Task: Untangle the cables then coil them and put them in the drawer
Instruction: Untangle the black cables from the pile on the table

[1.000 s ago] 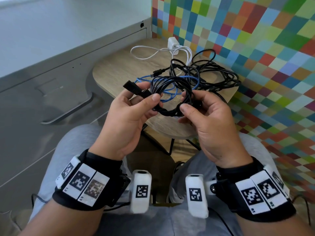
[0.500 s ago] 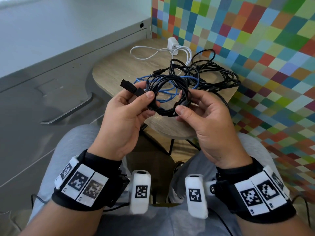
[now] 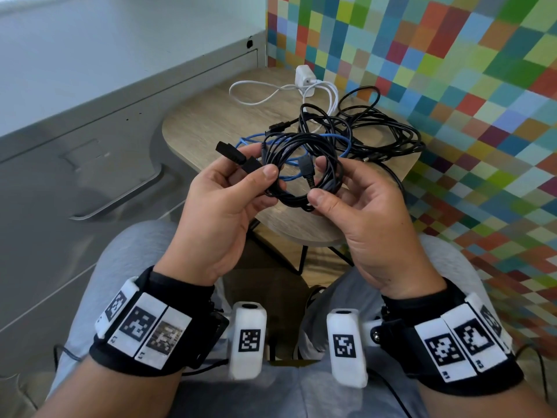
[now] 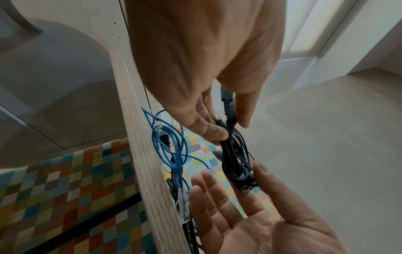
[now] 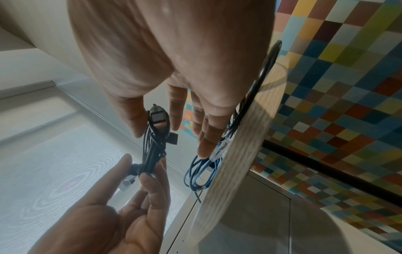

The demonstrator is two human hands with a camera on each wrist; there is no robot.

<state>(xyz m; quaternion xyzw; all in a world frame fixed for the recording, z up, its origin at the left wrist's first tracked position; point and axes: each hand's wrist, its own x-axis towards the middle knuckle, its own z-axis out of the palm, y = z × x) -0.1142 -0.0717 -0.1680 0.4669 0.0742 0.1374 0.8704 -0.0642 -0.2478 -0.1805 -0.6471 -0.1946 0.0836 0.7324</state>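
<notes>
A black cable wound into a small coil hangs between both hands above the table's near edge. My left hand pinches its left side, thumb on top, with one black plug sticking out left. My right hand pinches the right side, and the other plug lies across the loop between thumb and forefinger. The left wrist view shows the coil under my left hand. In the right wrist view my right hand flanks the plug. A blue cable and a black tangle lie behind.
The cables lie on a small round wooden table. A white charger with its cord sits at the back. A grey drawer front with a metal handle stands shut on the left. A checkered wall closes the right side.
The coil rose slightly toward the table. My right fingers shifted on it, and the second plug now shows across the loop between thumb and forefinger.
</notes>
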